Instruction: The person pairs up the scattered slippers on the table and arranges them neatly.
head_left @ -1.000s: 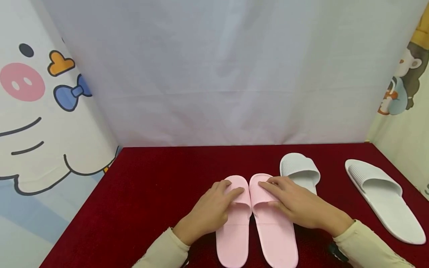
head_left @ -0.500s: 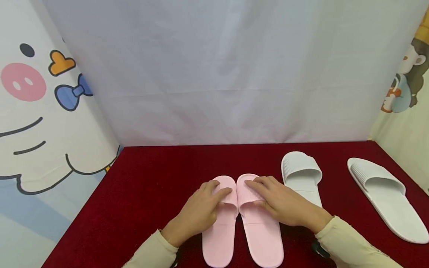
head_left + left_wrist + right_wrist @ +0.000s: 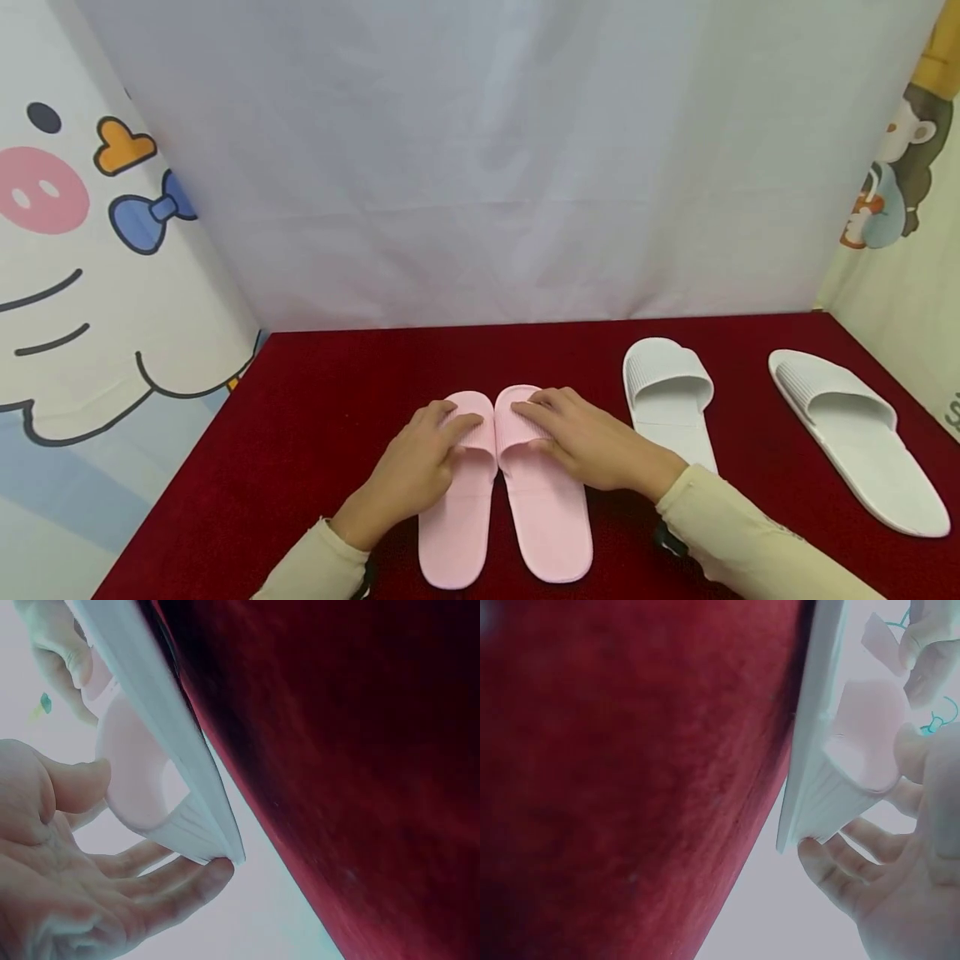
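Left grip point(image 3: 415, 462) holding the left pink slipper point(image 3: 453, 533), right grip point(image 3: 588, 437) holding the right pink slipper point(image 3: 551, 529): fronts touching, long axes running away from you on the red surface point(image 3: 300, 425), and there's the nearer white slipper point(image 3: 675, 429), beyond your right wrist.

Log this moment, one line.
left hand: holding left pink ribbed slipper; right hand: holding right pink ribbed slipper; white ribbed slippers: farther right

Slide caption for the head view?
Left grip and right grip hold pink slippers side by side on red cloth; white slippers lie to the right.
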### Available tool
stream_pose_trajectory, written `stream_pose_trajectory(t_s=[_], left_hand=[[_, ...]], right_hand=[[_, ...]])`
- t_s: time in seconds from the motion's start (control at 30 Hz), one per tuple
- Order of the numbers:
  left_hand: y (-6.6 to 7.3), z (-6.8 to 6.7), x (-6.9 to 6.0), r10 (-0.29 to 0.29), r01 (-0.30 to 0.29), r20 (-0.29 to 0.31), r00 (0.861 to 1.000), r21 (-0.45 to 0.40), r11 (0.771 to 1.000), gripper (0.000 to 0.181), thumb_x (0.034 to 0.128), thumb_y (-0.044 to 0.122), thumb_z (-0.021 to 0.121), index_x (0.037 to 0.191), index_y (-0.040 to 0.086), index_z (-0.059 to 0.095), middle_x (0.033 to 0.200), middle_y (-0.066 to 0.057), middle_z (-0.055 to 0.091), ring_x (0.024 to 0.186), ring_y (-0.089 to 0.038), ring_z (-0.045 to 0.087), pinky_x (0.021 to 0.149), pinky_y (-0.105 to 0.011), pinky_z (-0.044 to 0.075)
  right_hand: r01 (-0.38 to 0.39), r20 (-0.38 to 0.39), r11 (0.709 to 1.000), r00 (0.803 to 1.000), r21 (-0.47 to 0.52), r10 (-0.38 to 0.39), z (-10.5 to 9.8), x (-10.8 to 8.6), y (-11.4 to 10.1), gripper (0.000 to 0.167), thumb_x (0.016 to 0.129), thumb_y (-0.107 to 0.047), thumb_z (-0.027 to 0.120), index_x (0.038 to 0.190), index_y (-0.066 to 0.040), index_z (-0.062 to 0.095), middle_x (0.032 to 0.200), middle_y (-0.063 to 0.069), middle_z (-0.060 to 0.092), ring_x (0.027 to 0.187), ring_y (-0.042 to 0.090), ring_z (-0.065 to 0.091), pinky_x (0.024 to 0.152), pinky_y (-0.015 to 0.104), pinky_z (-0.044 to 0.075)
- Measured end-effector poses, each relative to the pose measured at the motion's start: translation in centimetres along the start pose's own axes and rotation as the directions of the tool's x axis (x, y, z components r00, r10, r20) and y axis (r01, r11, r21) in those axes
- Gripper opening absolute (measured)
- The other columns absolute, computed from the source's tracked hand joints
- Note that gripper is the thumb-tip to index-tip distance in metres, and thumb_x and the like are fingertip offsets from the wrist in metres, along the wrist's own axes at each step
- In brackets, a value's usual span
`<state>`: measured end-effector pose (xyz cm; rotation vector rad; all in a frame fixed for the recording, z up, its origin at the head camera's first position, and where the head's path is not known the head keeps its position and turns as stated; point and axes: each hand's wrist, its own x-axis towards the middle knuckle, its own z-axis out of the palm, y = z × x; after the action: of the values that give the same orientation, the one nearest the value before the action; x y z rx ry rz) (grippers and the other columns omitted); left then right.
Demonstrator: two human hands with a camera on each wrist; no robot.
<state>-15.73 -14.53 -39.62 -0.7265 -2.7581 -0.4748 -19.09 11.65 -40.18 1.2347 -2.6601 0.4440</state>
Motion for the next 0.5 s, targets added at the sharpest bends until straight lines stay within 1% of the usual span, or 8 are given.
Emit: stream_pose_trajectory(t_s=[0.13, 0.23, 0.37, 0.5], left_hand=[[-0.7, -0.2, 0.2, -0.024, 0.024, 0.001, 1.000, -0.015, 1.000, 0.037, 0.0893, 0.002, 0.064, 0.124, 0.015, 0.066, 0.124, -0.020, 0.059, 0.108, -0.037, 0.060, 0.081, -0.052, 0.053], [-1.3, -0.4, 0.5, -0.037, 0.036, -0.008, 0.999, -0.035, 0.999, 0.037, 0.0898, 0.002, 0.064, 0.124, 0.015, 0.066, 0.125, -0.021, 0.058, 0.110, -0.038, 0.059, 0.083, -0.054, 0.053], [-1.7, -0.6, 0.7, -0.049, 0.048, -0.016, 0.999, -0.053, 0.997, 0.037, 0.0908, 0.003, 0.063, 0.125, 0.015, 0.065, 0.127, -0.022, 0.057, 0.114, -0.040, 0.059, 0.085, -0.056, 0.053], [-2.1, -0.7, 0.9, -0.055, 0.053, -0.022, 0.998, -0.060, 0.997, 0.037, 0.0916, 0.004, 0.063, 0.127, 0.016, 0.064, 0.127, -0.022, 0.057, 0.114, -0.039, 0.058, 0.085, -0.057, 0.052]], right_hand=[[-0.011, 0.014, 1.000, 1.000, -0.005, 0.011, 0.1, 0.9, 0.0, 0.045, 0.102, -0.028, 0.054, 0.144, -0.011, 0.050, 0.129, 0.008, 0.056, 0.116, 0.022, 0.053, 0.096, 0.039, 0.050], [-0.022, 0.012, 1.000, 1.000, -0.008, 0.022, 0.2, 1.5, 0.2, 0.045, 0.102, -0.028, 0.055, 0.144, -0.012, 0.050, 0.129, 0.008, 0.056, 0.116, 0.023, 0.053, 0.095, 0.039, 0.051], [-0.039, 0.022, 0.999, 0.999, 0.012, 0.039, 0.1, 2.0, 0.3, 0.046, 0.102, -0.027, 0.055, 0.145, -0.012, 0.048, 0.131, 0.009, 0.055, 0.119, 0.024, 0.053, 0.097, 0.040, 0.051], [-0.049, 0.021, 0.998, 0.999, 0.033, 0.048, -0.1, 2.4, 0.3, 0.047, 0.101, -0.026, 0.056, 0.145, -0.012, 0.048, 0.132, 0.010, 0.055, 0.120, 0.026, 0.052, 0.098, 0.041, 0.050]])
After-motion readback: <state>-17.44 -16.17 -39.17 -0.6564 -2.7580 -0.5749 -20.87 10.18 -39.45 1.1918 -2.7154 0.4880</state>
